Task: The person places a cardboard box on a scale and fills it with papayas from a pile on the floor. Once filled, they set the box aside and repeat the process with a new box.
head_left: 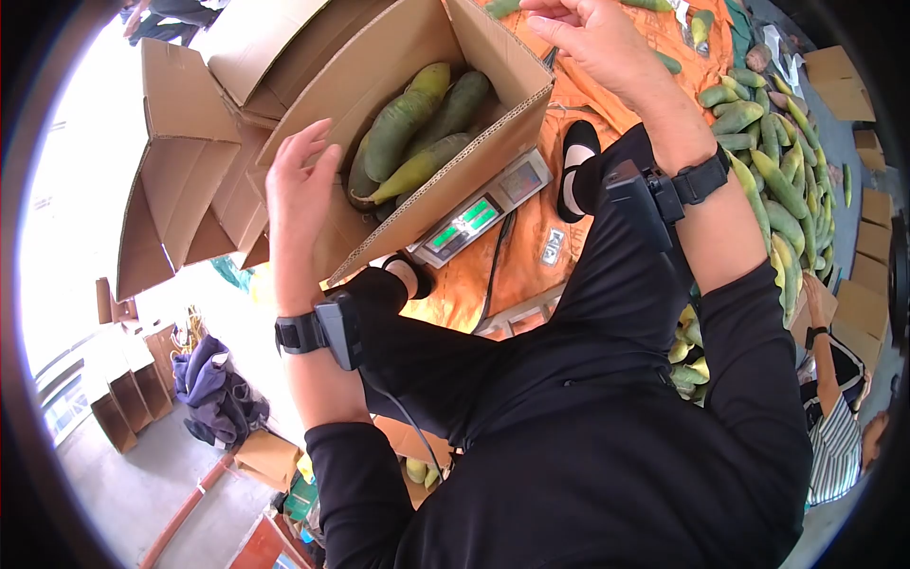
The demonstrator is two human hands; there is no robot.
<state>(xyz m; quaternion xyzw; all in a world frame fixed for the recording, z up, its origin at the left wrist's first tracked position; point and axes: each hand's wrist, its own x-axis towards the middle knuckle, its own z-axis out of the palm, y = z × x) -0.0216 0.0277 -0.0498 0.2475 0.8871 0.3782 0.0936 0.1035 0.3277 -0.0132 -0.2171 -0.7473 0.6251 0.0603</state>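
A cardboard box [408, 232] stands tilted in view on a digital scale [531, 180] with lit green digits. Several thick green radishes [393, 137], paler and yellowish at the ends, lie inside it. My left hand [301, 180] is at the box's left wall, fingers loosely bent and apart, with nothing in them. Beyond the box's right side, my right hand [602, 43] reaches over the orange sheet [588, 81], its fingers spread and empty. A few more radishes lie on the sheet close by.
A large heap of green radishes [782, 171] spreads along the right. Opened cardboard boxes [190, 152] stack at the left, beside a dark cloth bundle [213, 389]. Another person in a striped shirt [836, 450] is at the lower right. A cable [495, 270] runs from the scale.
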